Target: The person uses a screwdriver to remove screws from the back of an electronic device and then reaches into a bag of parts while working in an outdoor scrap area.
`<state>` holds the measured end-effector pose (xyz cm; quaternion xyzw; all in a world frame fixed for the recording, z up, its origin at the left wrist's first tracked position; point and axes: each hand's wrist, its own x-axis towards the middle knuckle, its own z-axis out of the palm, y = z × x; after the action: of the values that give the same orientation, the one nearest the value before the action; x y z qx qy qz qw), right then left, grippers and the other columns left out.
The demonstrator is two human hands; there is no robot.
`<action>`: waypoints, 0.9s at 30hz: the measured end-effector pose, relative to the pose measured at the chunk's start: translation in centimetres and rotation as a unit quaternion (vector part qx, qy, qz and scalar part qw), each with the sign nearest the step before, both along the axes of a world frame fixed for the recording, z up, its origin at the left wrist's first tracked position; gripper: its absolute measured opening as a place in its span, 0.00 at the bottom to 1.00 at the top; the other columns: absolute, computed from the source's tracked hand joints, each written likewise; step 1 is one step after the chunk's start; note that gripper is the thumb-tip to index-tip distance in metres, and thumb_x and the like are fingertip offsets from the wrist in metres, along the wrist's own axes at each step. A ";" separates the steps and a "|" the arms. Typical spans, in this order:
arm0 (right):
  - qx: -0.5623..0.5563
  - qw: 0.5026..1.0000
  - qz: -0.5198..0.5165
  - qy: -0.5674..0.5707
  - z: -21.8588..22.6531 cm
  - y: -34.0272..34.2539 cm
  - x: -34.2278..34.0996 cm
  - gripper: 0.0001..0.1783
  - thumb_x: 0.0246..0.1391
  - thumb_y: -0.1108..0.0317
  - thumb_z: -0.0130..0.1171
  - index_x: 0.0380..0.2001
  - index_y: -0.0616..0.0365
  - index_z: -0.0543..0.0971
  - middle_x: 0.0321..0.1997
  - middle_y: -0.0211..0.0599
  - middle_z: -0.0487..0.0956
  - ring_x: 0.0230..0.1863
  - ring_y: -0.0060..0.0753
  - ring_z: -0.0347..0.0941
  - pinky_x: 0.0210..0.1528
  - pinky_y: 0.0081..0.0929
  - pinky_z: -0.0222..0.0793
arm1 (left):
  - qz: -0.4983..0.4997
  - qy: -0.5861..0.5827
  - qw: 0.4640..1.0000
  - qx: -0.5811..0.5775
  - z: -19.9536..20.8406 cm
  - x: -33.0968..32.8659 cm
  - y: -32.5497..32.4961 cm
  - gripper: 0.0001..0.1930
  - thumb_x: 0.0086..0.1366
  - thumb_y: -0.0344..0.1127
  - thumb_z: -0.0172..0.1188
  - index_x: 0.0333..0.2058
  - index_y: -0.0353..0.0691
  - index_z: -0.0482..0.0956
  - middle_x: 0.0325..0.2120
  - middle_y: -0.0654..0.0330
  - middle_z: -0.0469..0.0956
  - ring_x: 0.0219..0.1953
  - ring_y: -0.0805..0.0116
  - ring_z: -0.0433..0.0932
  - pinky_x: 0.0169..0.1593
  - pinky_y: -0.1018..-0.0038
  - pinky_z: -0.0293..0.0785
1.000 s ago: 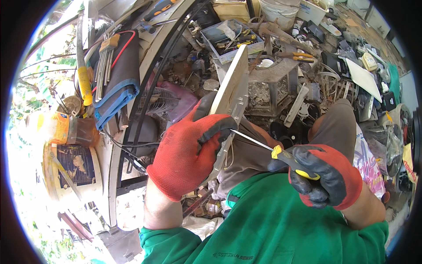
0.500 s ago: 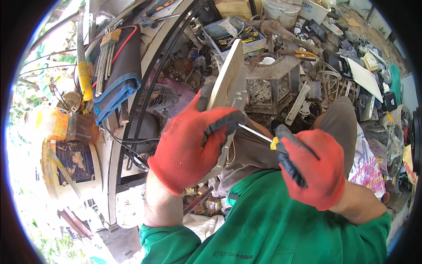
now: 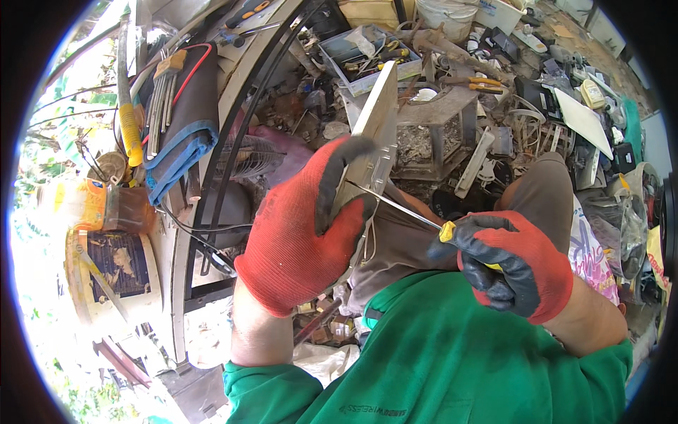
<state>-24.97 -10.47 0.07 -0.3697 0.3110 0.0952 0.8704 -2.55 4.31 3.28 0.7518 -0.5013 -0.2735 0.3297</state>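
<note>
My left hand (image 3: pixel 300 230), in a red glove with black palm and fingers, grips a flat, pale panel-like device (image 3: pixel 379 106) held on edge. Its fingers and thumb lie along the side of the device. In my right hand (image 3: pixel 522 261), gloved the same way, is a screwdriver (image 3: pixel 446 231) with a yellow handle, the fingers wrapped round it. The thin shaft points left, and its tip meets the device or lies very close to it, beside my left thumb. The underside of the device is partly hidden by my left hand.
A grey crate (image 3: pixel 367 60) of tools stands beyond the device, near a dusty metal housing (image 3: pixel 438 134) and orange-handled pliers (image 3: pixel 484 85). Scrap parts cover the ground at right. To the left, a dark cloth (image 3: pixel 185 106) and a yellow-handled tool (image 3: pixel 131 134) lie by a curved frame.
My right hand has turned and moved slightly right, its fingers now curled round the screwdriver handle. My left fingers have shifted on the device, and more of the screwdriver shaft shows.
</note>
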 end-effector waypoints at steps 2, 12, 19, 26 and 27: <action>-0.135 0.989 -0.046 -0.034 -0.7 0.7 0.4 0.19 0.60 0.62 0.59 0.48 0.64 0.81 0.21 0.26 0.71 0.18 0.20 0.63 0.20 0.24 0.61 | 0.018 -0.001 1.000 -0.023 0.2 -0.4 0.0 0.34 0.58 0.15 0.54 0.66 0.35 0.67 0.60 0.54 0.75 0.60 0.69 0.72 0.64 0.70 0.66; -0.803 0.562 -0.040 -0.193 -1.3 1.0 1.5 0.20 0.36 0.77 0.68 0.38 0.59 0.79 0.31 0.40 0.75 0.32 0.48 0.75 0.32 0.37 0.72 | 0.010 -0.040 0.998 -0.045 -0.1 0.0 0.4 0.35 0.59 0.17 0.55 0.67 0.34 0.65 0.61 0.52 0.73 0.63 0.68 0.69 0.66 0.69 0.62; -0.728 0.655 -0.085 -0.186 -1.5 0.4 1.8 0.14 0.42 0.75 0.67 0.36 0.61 0.78 0.29 0.43 0.78 0.30 0.52 0.77 0.32 0.39 0.73 | 0.025 0.022 0.995 0.096 1.3 0.2 -0.4 0.25 0.62 0.19 0.55 0.60 0.34 0.73 0.53 0.54 0.78 0.55 0.72 0.73 0.61 0.73 0.67; -0.702 0.681 -0.059 -0.201 -1.0 -0.1 1.4 0.14 0.43 0.76 0.62 0.37 0.62 0.78 0.31 0.45 0.78 0.31 0.54 0.76 0.33 0.41 0.72 | 0.019 -0.012 0.999 -0.033 -0.6 0.2 0.2 0.30 0.61 0.18 0.55 0.64 0.34 0.69 0.57 0.56 0.75 0.59 0.72 0.71 0.63 0.73 0.64; -0.714 0.670 -0.061 -0.192 -1.1 0.2 1.5 0.15 0.42 0.76 0.62 0.37 0.62 0.78 0.31 0.45 0.77 0.31 0.54 0.75 0.34 0.41 0.72 | 0.014 -0.015 1.000 -0.016 -0.2 0.3 0.1 0.31 0.61 0.18 0.56 0.65 0.34 0.68 0.58 0.56 0.75 0.60 0.71 0.70 0.64 0.73 0.63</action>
<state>-23.47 -10.26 -1.03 -0.8689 0.1320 -0.2821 0.3846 -2.29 4.42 3.12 0.7571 -0.4999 -0.2497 0.3384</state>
